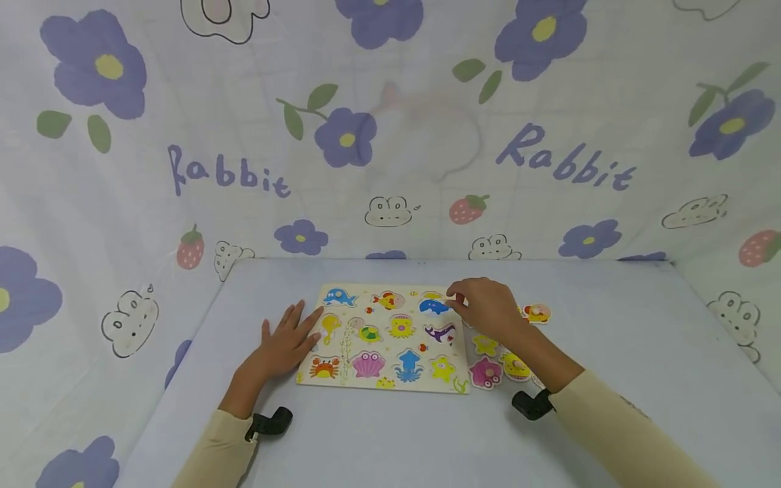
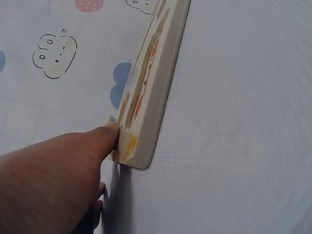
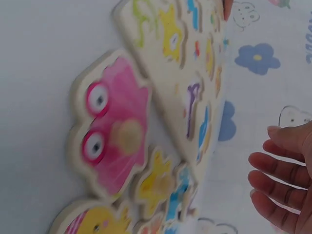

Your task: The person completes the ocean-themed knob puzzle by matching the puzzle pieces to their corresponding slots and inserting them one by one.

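A wooden puzzle board (image 1: 381,343) printed with sea animals lies on the table. My left hand (image 1: 285,347) rests along its left edge with fingers spread; in the left wrist view, the thumb (image 2: 111,134) touches the board's edge near a corner. Over the upper right corner is my right hand (image 1: 488,306), its fingertips beside the blue whale (image 1: 434,308). The right wrist view shows that hand's fingers (image 3: 280,170) loosely bent and apart, with nothing between them. Beside the board lies a pink shell piece (image 3: 117,105) with a round wooden knob.
Right of the board, several loose knobbed pieces lie close together, among them a yellow starfish (image 1: 485,344) and a yellow round one (image 1: 514,367). A red and yellow piece (image 1: 537,312) lies farther back. Patterned cloth (image 1: 390,169) hangs behind the white table (image 1: 378,440).
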Tool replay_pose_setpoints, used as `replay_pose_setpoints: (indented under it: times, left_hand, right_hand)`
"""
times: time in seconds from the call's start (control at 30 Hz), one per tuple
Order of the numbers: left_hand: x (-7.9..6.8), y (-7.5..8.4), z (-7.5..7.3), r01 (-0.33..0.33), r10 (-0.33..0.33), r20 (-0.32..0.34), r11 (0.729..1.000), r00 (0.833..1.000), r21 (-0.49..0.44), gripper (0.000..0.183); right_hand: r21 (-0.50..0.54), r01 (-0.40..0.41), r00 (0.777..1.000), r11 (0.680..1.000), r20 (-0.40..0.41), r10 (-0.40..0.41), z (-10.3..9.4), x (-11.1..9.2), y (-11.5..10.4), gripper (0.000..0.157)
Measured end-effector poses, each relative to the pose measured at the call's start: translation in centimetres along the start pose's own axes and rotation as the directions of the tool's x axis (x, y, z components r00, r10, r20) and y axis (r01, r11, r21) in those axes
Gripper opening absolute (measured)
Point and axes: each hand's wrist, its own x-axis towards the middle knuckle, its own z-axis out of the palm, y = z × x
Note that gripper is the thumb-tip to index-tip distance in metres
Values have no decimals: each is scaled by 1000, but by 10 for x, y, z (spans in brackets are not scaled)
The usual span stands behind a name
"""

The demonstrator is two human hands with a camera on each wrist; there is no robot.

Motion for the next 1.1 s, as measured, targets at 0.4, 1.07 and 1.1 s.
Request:
replay_pose_setpoints:
  times: [0.4,1.07,1.1]
  left_hand:
    - [1,-5,8,0,0,5,1000,1000,-7,62]
    - [2,-5,3,-5,5,-13,1000,1000,4,62]
    - [1,-5,3,-3,3,-12,1000,1000,2,62]
  right_hand:
    - [17,-138,990,990,36,137,8,-10,51,26]
    - [-19,-253,960,967,118,253,18,9,92,27]
    - [-21,-253,959,967,124,254,18,10,92,26]
